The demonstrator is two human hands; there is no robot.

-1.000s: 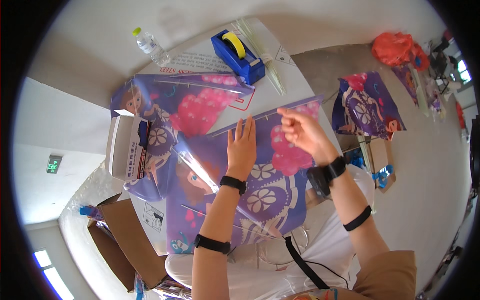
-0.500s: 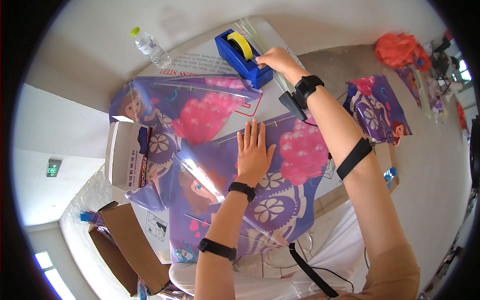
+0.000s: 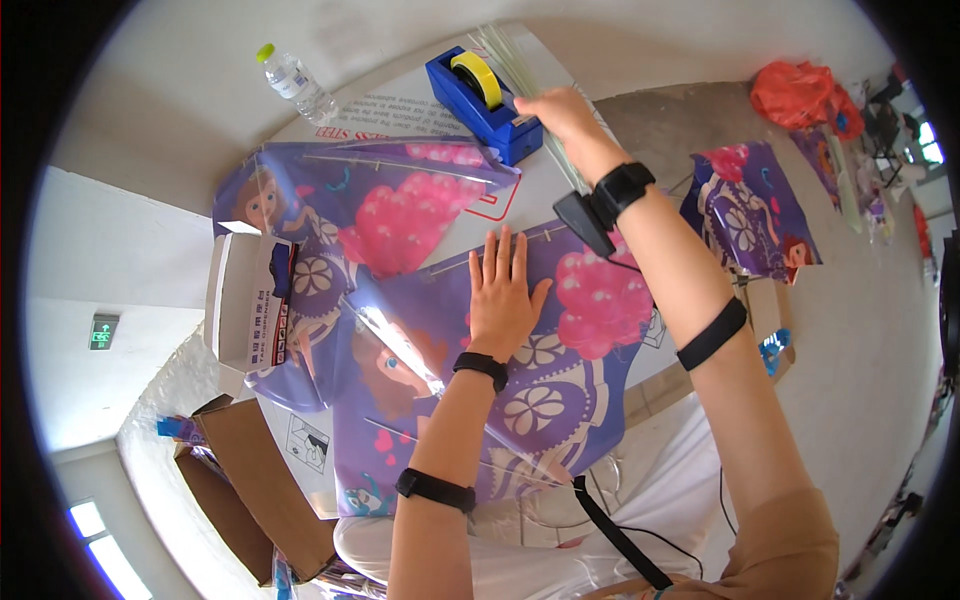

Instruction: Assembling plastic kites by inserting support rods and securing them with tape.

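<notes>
My left hand (image 3: 503,305) lies flat, fingers stretched out, on a thin purple printed sheet (image 3: 570,400) with pink balloon shapes and a cartoon figure. Slim rods run along this sheet. At the far side of the table, my right hand (image 3: 563,118) pinches the end of the tape between thumb and fingertips. The tape comes off a yellow-cored roll (image 3: 476,80) in a blue tape dispenser (image 3: 480,122); the pinched end is small and partly hidden. A second purple printed sheet (image 3: 400,225) lies beyond the first, partly covered by it.
Pale thin rods (image 3: 510,60) lie beside the dispenser. At the left stand a water bottle (image 3: 297,85), an upright white carton (image 3: 240,300) and an open cardboard box (image 3: 265,485). Another printed sheet (image 3: 745,210) and a red plastic bag (image 3: 795,95) are at the right.
My right hand has shifted slightly up, off the dispenser's front end, with its fingertips nearer the roll. My left hand stays flat on the sheet. The whole view has shifted a little.
</notes>
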